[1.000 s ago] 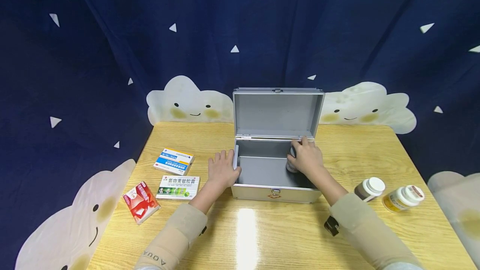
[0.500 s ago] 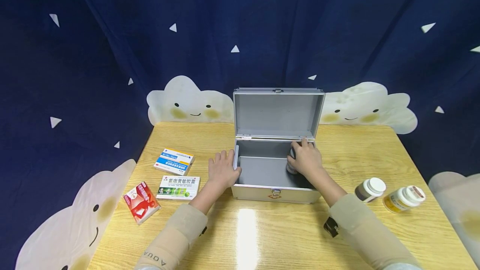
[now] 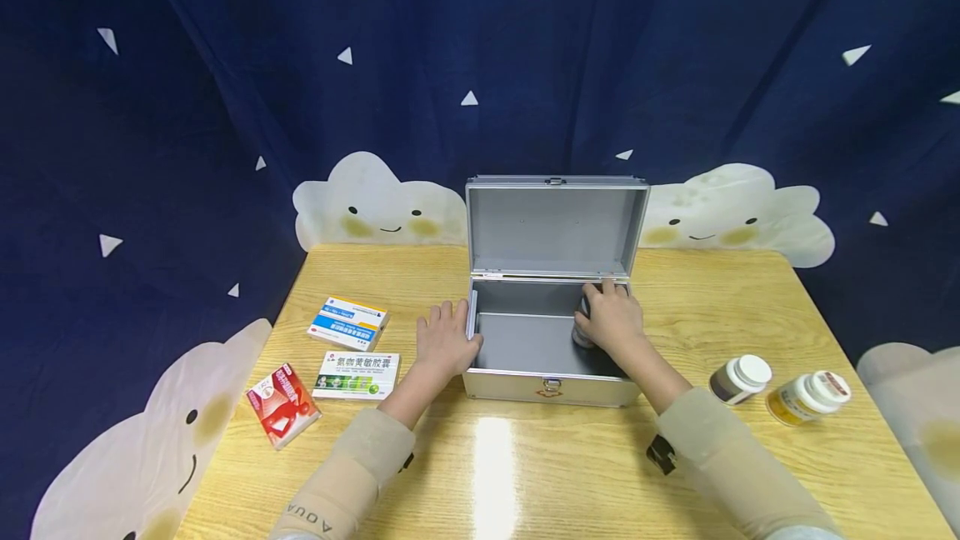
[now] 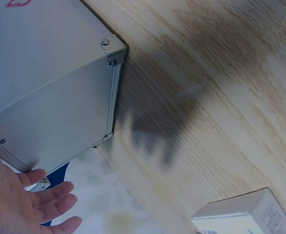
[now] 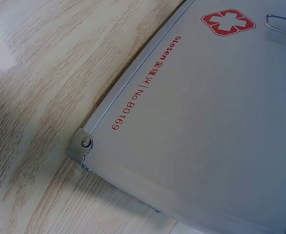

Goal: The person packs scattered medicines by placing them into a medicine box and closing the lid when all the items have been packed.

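Gripping a dark grey bottle [image 3: 582, 333]: right hand [image 3: 617, 319], fingers curled round it from above. Bottle is inside the metal case [image 3: 502, 388], left of the right palm, toward the case's right end. Mostly covered by the hand; can't tell if its base touches the case floor.

Left hand [image 3: 444, 342] is loose, nothing held, resting against the case's left wall, fingers pointing away from the person, thumb at the rim. Left wrist view shows those fingers spread and slightly bent beside the wall.

Lid [image 3: 555, 227] is up, beyond both hands. Latch [image 3: 552, 386] sits on the front wall, between the hands and nearer the person. Right wrist view gives red lettering [image 5: 145, 83], "No.B0169" legible, and a red cross emblem [image 5: 228, 22]. Right hand isn't in that view.

Left of the left hand: blue-and-white box [image 3: 348, 323]; green-and-white box [image 3: 357, 375], nearer the person, just beside the forearm; red box [image 3: 282, 405], farther left and nearer still.

Right of the right hand, nearer the person: white-capped bottle with dark label [image 3: 727, 383], next to the sleeve [image 3: 742, 457]; yellow-labelled bottle [image 3: 791, 403] just beyond it.

All on a wood-grain table [image 3: 592, 473]. Navy curtain [image 3: 375, 7] with white triangles and smiling clouds behind.
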The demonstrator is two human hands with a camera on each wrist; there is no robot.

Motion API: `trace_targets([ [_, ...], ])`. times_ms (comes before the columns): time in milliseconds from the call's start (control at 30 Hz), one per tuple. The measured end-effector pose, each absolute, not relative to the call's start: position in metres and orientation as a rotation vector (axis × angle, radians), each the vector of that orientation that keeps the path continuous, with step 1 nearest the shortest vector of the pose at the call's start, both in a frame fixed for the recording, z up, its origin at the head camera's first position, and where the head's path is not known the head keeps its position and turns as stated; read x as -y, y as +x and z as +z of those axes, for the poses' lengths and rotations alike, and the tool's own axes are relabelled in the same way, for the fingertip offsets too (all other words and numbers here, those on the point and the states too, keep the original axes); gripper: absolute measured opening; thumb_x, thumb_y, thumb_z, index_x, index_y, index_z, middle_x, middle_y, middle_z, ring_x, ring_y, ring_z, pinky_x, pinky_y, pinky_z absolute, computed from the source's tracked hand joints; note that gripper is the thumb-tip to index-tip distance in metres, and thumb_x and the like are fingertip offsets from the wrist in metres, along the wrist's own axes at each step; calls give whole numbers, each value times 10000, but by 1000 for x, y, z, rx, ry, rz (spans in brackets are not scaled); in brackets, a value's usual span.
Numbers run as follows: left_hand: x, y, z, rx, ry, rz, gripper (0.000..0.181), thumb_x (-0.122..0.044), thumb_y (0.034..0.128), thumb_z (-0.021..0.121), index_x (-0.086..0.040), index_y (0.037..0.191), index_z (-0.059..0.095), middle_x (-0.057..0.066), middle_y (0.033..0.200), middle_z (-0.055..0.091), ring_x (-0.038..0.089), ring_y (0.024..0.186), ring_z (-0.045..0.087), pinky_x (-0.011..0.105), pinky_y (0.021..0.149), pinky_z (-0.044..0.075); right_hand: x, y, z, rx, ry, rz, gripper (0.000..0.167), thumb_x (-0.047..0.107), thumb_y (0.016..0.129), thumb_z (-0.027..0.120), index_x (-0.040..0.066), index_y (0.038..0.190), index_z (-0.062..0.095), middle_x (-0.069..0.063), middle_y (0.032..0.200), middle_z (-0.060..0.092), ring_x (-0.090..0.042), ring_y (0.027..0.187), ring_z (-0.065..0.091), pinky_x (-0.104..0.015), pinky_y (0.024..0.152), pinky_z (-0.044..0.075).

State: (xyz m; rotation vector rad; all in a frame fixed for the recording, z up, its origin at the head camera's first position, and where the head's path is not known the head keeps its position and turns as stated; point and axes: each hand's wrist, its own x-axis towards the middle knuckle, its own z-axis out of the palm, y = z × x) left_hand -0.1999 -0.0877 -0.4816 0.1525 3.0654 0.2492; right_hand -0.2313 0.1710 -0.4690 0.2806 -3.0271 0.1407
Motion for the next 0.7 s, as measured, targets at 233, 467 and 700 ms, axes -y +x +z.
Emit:
trace_targets([
  [233,88,-200,-481,-3071,157,239,577,-432,829,487,-115,1298,376,148,1211,460,313,1104,415,480,871,335,-171,-231,-468,3029,283,137,536,324,792,638,13,1216,536,-272,1170,495,-421,968,529,-524,782,449],
  [467,88,-199,-481,-3079,167,248,569,-429,825,492,-110,1284,387,148,1191,470,311,1081,426,476,854,345,-172,-229,-462,3038,288,187,589,356,784,650,19,1247,513,-274,1173,492,-423,996,511,-521,779,448],
  [700,88,-199,-480,-3080,167,261,576,-420,829,501,-109,1299,383,153,1204,470,316,1089,424,480,856,344,-179,-221,-450,2963,325,267,603,353,778,665,35,1260,493,-260,1170,500,-425,1019,509,-533,753,451],
])
